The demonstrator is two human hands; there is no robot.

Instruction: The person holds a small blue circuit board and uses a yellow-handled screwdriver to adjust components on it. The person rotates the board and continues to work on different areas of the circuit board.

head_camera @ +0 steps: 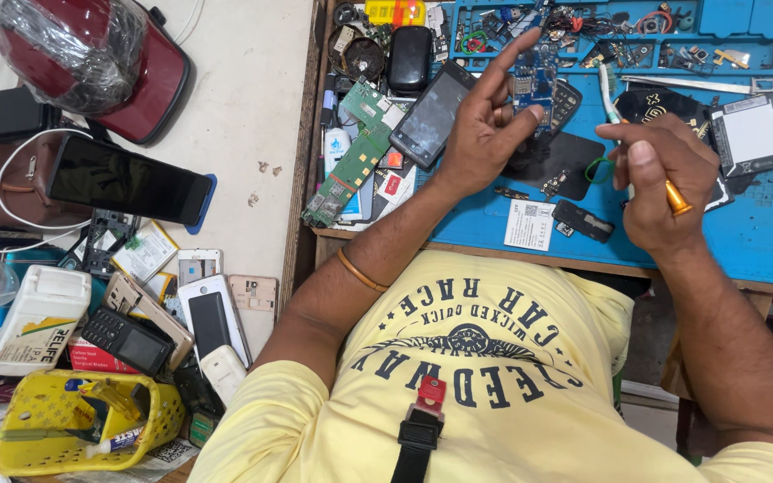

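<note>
Head view has us looking down at the blue mat [762,233], so that's our landmark. Our left hand [485,134] is over the mat's left edge, pinching a small blue circuit board [534,76] between thumb and middle fingers, index pointing up and away. Our right hand [664,183] sits over the middle of the mat, closed round a tool [677,199] with an orange tip; which tool exactly, we can't tell.

Progress-wise, we'd guess mid-teardown: the board's already out and bare, with a black phone [429,114] lying just off the mat's left edge beside the left hand. Nothing looks reassembled. Loose bits are scattered across the mat, and the tool isn't touching the board yet; it's off to the board's right, clearly apart.
</note>
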